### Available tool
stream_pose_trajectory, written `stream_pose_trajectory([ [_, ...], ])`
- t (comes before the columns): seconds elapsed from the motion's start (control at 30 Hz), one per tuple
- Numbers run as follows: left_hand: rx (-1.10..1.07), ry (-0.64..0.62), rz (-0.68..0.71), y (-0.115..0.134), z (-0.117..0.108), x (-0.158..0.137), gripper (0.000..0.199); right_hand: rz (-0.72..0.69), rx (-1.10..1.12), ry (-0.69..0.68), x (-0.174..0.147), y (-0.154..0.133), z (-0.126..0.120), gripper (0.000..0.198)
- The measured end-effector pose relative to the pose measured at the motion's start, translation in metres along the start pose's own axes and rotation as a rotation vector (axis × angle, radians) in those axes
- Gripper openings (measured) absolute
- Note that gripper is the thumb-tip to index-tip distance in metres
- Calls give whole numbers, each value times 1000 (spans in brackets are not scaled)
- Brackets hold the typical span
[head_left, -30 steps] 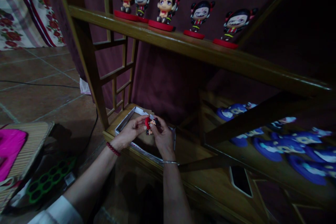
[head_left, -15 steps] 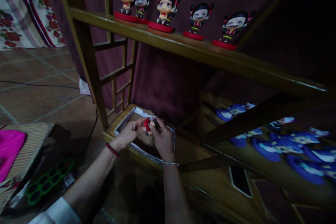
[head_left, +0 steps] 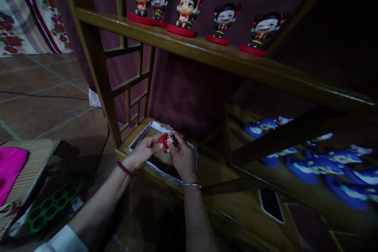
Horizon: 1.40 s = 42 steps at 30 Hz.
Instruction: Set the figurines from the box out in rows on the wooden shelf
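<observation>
Between my two hands is a small figurine [head_left: 169, 140] with black hair and a red round base, lying sideways. My left hand [head_left: 147, 149] pinches the red base from the left. On the other side, my right hand [head_left: 183, 157] has its fingers round the head and body, hiding part of them. Both hands are above an open cardboard box [head_left: 138, 136] with white walls, which rests on the lower shelf. What lies in the box's front part is dark and hard to see.
Several figurines on red bases [head_left: 188, 8] stand along the upper wooden shelf [head_left: 165, 43]. At the right, several blue figurines [head_left: 321, 165] fill a shelf section. A phone [head_left: 271, 205] lies in front of them. A stool with pink cloth [head_left: 12, 169] and a green holder [head_left: 53, 206] are at lower left.
The figurine has turned slightly, its red base tipping a little lower and leftward with my left hand. Both hands keep their hold, and the box stays put.
</observation>
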State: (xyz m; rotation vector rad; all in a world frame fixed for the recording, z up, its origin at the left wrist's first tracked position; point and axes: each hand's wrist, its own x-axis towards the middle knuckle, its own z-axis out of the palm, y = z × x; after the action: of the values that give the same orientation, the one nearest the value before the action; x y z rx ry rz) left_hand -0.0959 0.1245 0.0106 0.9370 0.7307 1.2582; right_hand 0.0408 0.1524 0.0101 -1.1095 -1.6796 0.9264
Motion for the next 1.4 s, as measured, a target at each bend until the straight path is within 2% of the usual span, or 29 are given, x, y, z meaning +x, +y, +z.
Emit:
stream_pose_trajectory([
  [0.23,-30,17,16,-2,-2,0,43,27,18,-16,-2,-4,-1,35],
  [0.43,-137,41,-2,-2,1,0,45,45,14,5,-3,-3,-3,47],
  [0.53,-200,84,-2,0,3,0,43,52,56,29,-2,1,-3,51],
  [0.7,-261,157,7,4,4,0,40,42,97,-7,-1,4,-1,51],
  [1.4,-340,154,-9,-1,4,0,39,-16,-206,25,-3,-9,2,41],
])
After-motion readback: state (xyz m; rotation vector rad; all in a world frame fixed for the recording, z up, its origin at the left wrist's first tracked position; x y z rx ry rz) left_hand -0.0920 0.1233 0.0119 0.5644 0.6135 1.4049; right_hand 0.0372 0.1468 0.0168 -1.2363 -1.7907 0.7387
